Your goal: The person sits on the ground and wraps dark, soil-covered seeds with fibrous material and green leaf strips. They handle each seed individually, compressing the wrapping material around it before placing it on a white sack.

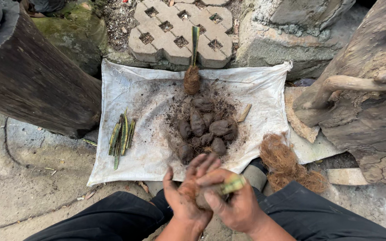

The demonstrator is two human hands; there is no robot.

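Observation:
My left hand (pixel 184 193) and my right hand (pixel 233 203) are pressed together low in the middle, both smeared with soil. Between them sits a dark lump of soil (pixel 204 196) with a green-yellow leaf cutting (pixel 232 183) sticking out to the right. Just beyond my hands, on a white cloth (pixel 130 89), lie several shaped soil lumps (pixel 204 127) in a pile of loose dirt. At the far edge of the pile stands one leaf cutting wrapped in brown fibre (pixel 192 78). A small bundle of striped leaf cuttings (pixel 121 136) lies on the cloth's left side.
A clump of brown coconut fibre (pixel 287 163) lies right of the cloth. A dark log (pixel 32 76) leans at the left; a gnarled stump (pixel 362 98) stands at the right. A perforated concrete paver (pixel 175 29) and rough stones sit behind. My knees in black trousers (pixel 112 218) frame the bottom.

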